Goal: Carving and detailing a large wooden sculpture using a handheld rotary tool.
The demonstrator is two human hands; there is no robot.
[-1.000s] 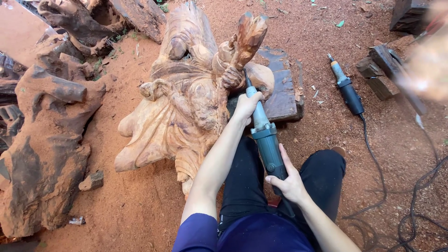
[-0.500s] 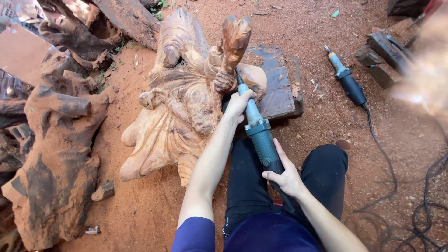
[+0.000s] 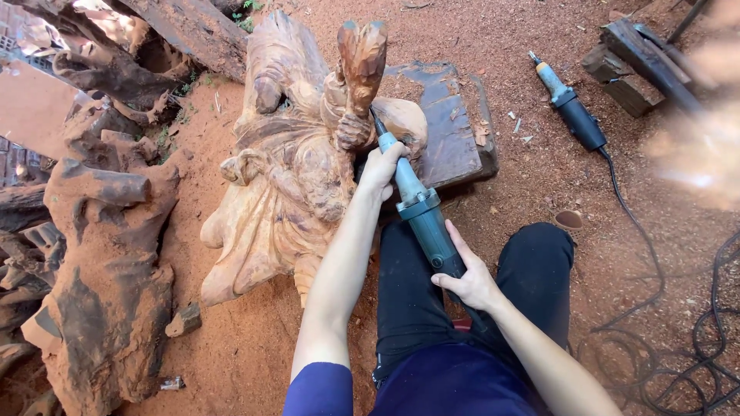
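Your left hand (image 3: 380, 171) wraps tight around the front neck of the blue-grey die grinder (image 3: 420, 216) while your right hand (image 3: 470, 281) closes on its rear body, a two-point hold that steadies the long tool. Its thin bit meets the pale wood carving (image 3: 297, 154), lying on red earth just ahead of your knees, by the figure's clenched fist. A second grinder (image 3: 569, 108) lies well apart to the right, its cord (image 3: 640, 231) trailing back.

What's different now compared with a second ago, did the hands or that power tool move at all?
Very little changed. The left hand keeps gripping the front of the blue-green grinder and the right hand its rear, with the tip still pressed against the wooden carving near the figure's fist. Mostly the view shifted as the head moved. The spare grinder on the red dirt and the dark slab stayed put.
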